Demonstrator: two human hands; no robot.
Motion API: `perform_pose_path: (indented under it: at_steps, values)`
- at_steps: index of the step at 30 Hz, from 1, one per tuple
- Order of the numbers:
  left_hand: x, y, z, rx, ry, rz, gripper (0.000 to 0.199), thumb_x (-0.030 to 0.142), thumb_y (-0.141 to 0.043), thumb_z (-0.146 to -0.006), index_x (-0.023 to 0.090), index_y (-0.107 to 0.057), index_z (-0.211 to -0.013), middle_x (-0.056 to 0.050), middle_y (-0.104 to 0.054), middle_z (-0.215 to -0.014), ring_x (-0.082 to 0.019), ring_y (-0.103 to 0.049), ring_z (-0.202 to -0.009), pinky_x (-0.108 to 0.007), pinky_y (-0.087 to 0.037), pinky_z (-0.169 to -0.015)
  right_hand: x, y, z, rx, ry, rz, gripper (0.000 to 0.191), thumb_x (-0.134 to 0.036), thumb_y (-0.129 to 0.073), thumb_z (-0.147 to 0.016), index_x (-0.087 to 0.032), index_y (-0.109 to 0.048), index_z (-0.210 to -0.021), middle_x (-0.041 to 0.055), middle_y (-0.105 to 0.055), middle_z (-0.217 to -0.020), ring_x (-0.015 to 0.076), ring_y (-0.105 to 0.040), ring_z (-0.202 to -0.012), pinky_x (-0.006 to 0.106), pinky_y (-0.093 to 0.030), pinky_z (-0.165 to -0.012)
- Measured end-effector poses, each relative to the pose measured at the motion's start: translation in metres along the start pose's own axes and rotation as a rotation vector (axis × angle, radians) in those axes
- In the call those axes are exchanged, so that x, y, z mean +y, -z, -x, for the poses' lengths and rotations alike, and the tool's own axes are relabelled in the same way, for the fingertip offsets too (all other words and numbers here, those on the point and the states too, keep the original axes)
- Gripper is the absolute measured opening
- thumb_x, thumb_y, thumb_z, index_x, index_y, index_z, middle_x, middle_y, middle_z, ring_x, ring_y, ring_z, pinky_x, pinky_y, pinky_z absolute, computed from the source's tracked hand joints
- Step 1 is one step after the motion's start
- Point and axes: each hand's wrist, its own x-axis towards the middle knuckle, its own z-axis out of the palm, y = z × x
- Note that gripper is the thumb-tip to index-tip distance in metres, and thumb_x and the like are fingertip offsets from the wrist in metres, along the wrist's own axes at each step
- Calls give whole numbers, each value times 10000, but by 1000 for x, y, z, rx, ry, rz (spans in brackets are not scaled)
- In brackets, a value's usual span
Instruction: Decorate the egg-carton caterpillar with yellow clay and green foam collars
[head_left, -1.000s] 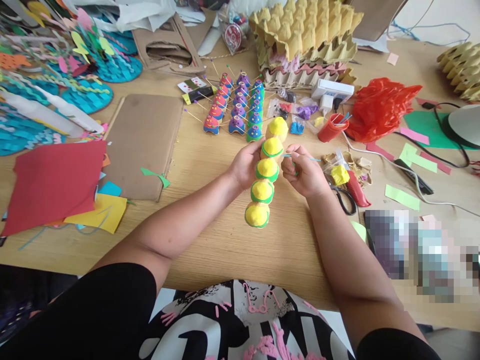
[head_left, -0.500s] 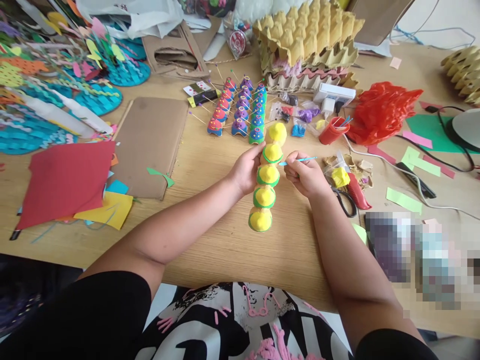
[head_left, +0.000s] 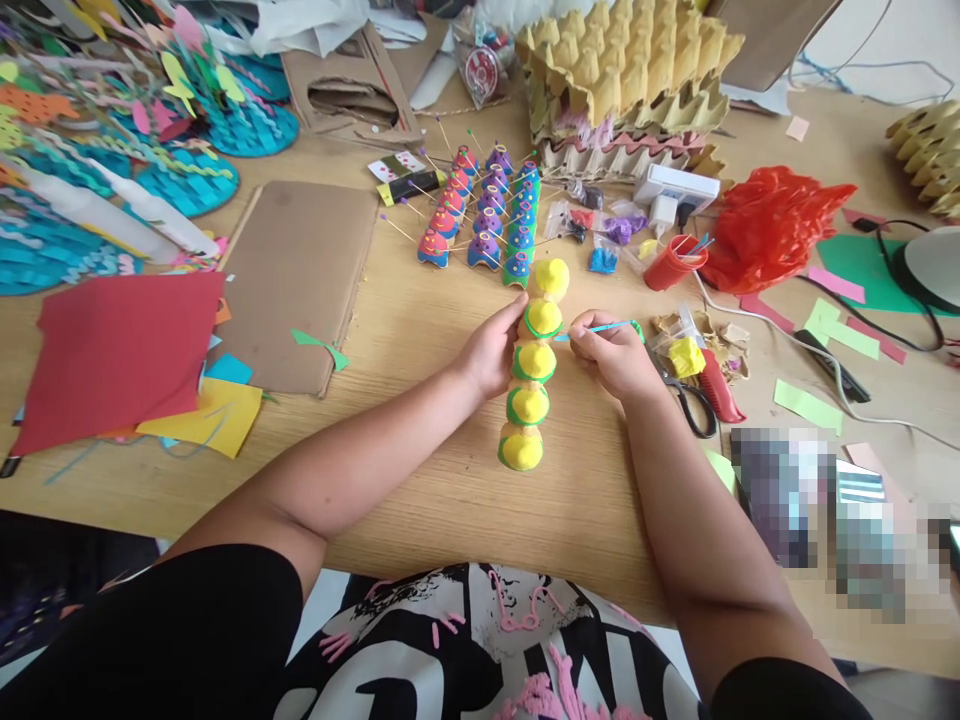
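A strip of several egg-carton bumps (head_left: 534, 362) is topped with yellow clay, and green clay rims the lower ones. My left hand (head_left: 495, 350) grips its left side near the upper end. In my right hand (head_left: 606, 352) is a thin blue tool (head_left: 609, 326), its tip touching or very near the strip's right side below the second bump. A bit of green shows at the tool's other end. Beyond the strip stand three decorated caterpillar rows, red (head_left: 445, 213), purple (head_left: 488, 210) and blue-green (head_left: 521, 225), with sticks poking out.
Egg trays (head_left: 630, 70) are stacked at the back. A red cup (head_left: 673, 264) and red plastic bag (head_left: 772, 225) stand right of centre, scissors (head_left: 694, 405) nearer. Cardboard (head_left: 296, 285) and red paper (head_left: 124, 350) lie left.
Green material now shows at the far end of the blue tool, and my right hand has turned a little. The strip sits slightly lower in view. The whole view has shifted slightly.
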Motion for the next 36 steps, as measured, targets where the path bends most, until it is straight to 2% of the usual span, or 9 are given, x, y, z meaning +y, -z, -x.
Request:
perform_pose_path:
  at_steps: [6,11,15,20,25,31,36]
  values:
    - [-2,0,-3,-46,-1,25,361,532,-798,-899,180,-719,-904,17,-708,-674,-125,-636,-515,-241,-487,-509,-17,-5,1,131,79,-81,525,-598,-932,-671,-241,-548,-705,-105,-345,-511,67,-260,-482,248,-165,-488]
    - [-7,-4,-5,-46,-104,-24,330,476,-803,-910,157,-719,-914,14,-730,-728,-95,-650,-567,-207,-478,-543,-31,-13,8,231,120,185,497,-636,-914,-717,-230,-632,-771,-66,-466,-575,74,-314,-510,263,-187,-481]
    - [-11,-4,-5,-44,-181,-68,267,409,-768,-948,157,-720,-873,26,-699,-699,-85,-638,-572,-199,-462,-570,-42,-24,15,257,151,349,487,-629,-917,-726,-224,-652,-776,-52,-505,-612,78,-353,-539,261,-223,-493]
    - [-12,-4,-6,-19,-213,-32,244,333,-736,-971,162,-669,-810,30,-688,-716,-84,-633,-592,-204,-457,-581,-50,-32,17,282,148,405,487,-619,-925,-719,-230,-636,-767,-67,-469,-565,78,-345,-519,253,-215,-476]
    - [-14,-4,-6,-55,-238,-54,276,361,-760,-944,168,-651,-780,35,-671,-693,-85,-613,-593,-206,-455,-581,-52,-36,15,333,103,398,477,-567,-926,-741,-235,-584,-725,-77,-451,-536,67,-296,-476,256,-204,-456]
    - [-15,-2,-7,-61,-241,-80,214,312,-708,-971,167,-706,-814,22,-692,-729,-90,-624,-630,-204,-459,-615,-55,-37,15,290,144,443,459,-513,-932,-755,-228,-578,-688,-68,-434,-522,66,-288,-479,267,-194,-455]
    - [-12,-5,-5,-24,-204,-58,249,294,-694,-985,158,-687,-777,22,-682,-702,-83,-601,-593,-201,-437,-580,-65,-31,22,159,149,495,467,-579,-920,-753,-234,-610,-697,-56,-449,-543,83,-325,-515,275,-219,-478]
